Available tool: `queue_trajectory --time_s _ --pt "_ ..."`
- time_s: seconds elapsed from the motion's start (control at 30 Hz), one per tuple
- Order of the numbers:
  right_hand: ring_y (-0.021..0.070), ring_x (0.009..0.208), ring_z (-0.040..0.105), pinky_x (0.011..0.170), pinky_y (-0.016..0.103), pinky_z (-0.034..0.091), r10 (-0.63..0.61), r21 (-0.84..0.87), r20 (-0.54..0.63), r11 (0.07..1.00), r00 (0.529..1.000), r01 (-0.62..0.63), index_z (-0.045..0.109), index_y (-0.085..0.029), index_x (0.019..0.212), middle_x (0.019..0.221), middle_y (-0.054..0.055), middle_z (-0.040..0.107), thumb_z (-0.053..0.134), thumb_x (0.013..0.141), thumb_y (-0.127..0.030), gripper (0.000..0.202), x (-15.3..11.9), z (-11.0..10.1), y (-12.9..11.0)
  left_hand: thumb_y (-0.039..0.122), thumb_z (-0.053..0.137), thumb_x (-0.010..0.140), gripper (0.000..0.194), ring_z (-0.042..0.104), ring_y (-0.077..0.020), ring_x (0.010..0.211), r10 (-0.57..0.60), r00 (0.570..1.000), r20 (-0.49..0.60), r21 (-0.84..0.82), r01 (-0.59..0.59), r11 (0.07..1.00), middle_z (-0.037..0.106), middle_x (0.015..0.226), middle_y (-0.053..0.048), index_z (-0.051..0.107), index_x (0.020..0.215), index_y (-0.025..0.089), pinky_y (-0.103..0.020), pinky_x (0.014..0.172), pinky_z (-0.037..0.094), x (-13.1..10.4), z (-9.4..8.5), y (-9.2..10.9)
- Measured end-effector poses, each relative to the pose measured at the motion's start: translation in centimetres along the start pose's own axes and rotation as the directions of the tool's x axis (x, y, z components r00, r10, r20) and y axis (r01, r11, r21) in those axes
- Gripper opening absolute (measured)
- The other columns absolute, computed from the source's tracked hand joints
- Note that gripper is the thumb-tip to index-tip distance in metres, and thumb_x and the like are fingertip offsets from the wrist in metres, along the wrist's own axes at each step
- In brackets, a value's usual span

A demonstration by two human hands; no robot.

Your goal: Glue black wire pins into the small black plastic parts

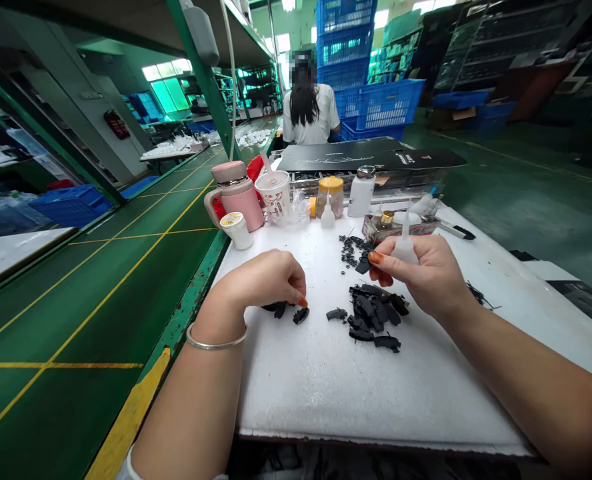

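Note:
My left hand (276, 277) is closed in a pinch, its fingertips at a small curved black plastic part (301, 316) low over the white tabletop. More black parts (276, 308) lie partly hidden behind that hand. My right hand (426, 270) grips a white dropper bottle (405, 248) with a thin nozzle pointing up. Between its thumb and fingertips it also pinches a black plastic part (363, 263). Below it lies a pile of similar black parts (373, 310), with a single black part (337, 314) just left of the pile. Tiny black rings (349, 250) are scattered behind.
Along the back stand a pink mug (241, 203), a lidded cup (275, 197), a small white tub (237, 231), a yellow-lidded jar (331, 197), another dropper bottle (327, 215) and a metal-topped bottle (362, 192). A cutter (457, 229) lies right. Ahead sits a person (311, 110) near blue crates (389, 103).

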State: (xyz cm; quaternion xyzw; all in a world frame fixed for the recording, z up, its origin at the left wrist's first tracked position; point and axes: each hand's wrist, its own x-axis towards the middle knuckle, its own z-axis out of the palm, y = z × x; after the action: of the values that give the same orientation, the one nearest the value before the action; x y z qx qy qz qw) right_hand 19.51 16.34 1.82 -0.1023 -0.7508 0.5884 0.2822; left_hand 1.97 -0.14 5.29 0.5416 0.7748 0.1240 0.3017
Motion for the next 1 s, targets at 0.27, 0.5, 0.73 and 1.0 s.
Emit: queue_trajectory --time_s 0.27,0.5,0.73,1.0 --pt "0.0123 0.045 0.05 0.043 0.026 0.038 0.012 -0.128 0.004 0.992 1.0 -0.012 0.061 -0.017 0.058 0.052 0.003 0.059 0.068 0.075 -0.044 0.033 -0.2 0.3 -0.7 0.02 0.072 0.057 0.008 0.049 -0.0147 0.05 0.025 1.0 -0.017 0.359 -0.017 0.933 0.063 0.058 -0.002 0.071 0.065 0.021 -0.025 0.05 0.032 0.9 2.2 0.9" --pt "0.0124 0.046 0.05 0.044 0.026 0.038 -0.006 -0.191 0.034 0.982 0.999 0.012 0.062 -0.017 0.061 0.053 0.003 0.059 0.066 0.077 -0.043 0.031 -0.2 0.2 -0.6 0.025 0.067 0.064 0.011 0.055 -0.0121 0.053 0.145 0.987 -0.062 -0.157 -0.153 0.976 0.065 0.063 -0.001 0.069 0.072 0.019 -0.019 0.045 0.035 1.1 1.3 0.0" --pt "0.0124 0.046 0.05 0.045 0.026 0.038 -0.012 -0.174 0.008 0.985 1.0 0.013 0.061 -0.016 0.06 0.052 0.002 0.058 0.065 0.078 -0.038 0.029 -0.3 0.2 -0.9 0.029 0.066 0.067 0.018 0.057 -0.0139 0.058 0.066 0.98 -0.186 -0.311 -0.123 0.943 0.065 0.068 -0.004 0.068 0.08 0.017 -0.021 0.049 0.041 2.1 1.5 -1.0" --pt "0.0112 0.045 0.048 0.044 0.026 0.038 -0.009 -0.057 -0.197 0.998 0.98 -0.002 0.057 -0.016 0.058 0.053 0.003 0.057 0.068 0.076 -0.035 0.028 0.4 -0.7 -1.3 0.03 0.063 0.076 0.014 0.058 -0.0172 0.071 0.163 0.806 -0.569 0.15 -0.093 0.984 0.068 0.081 -0.004 0.072 0.082 0.022 -0.025 0.063 0.041 4.5 3.6 -0.5"
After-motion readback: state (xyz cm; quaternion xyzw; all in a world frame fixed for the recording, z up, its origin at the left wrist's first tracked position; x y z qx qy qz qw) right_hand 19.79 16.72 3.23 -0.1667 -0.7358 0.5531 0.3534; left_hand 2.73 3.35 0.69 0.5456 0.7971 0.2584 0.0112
